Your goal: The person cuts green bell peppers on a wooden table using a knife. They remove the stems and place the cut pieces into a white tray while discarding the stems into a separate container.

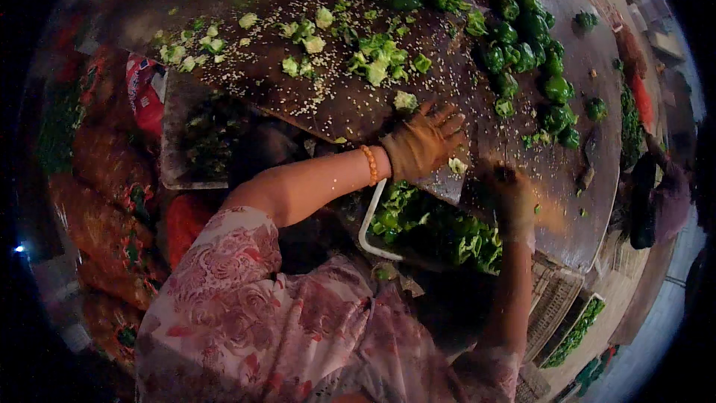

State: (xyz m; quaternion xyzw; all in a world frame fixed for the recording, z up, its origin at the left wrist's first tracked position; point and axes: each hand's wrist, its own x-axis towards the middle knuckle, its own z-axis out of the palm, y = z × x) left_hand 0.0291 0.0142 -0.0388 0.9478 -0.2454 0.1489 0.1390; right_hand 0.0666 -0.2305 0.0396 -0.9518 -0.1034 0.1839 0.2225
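My left hand [428, 143], in a brownish work glove with a beaded bracelet at the wrist, rests palm down on the dark tabletop [358, 115]. Its fingers are a little apart, and no held object shows. A pale pepper core [406, 101] lies beside its fingers, and a smaller scrap [457, 165] near its outer side. My right hand [510, 193], also gloved, is blurred over the table's near edge; whether it holds anything is unclear. Between my arms, below the edge, a white-rimmed crate [373, 229] contains green pepper pieces [475, 243].
Green bell peppers [526, 39] are heaped at the table's far right. Pepper cores [380, 59] and seeds litter the middle. A second container [194, 184] stands at left, beside filled mesh sacks [112, 212]. Another person [668, 201] is at far right, beyond stacked crates [559, 296].
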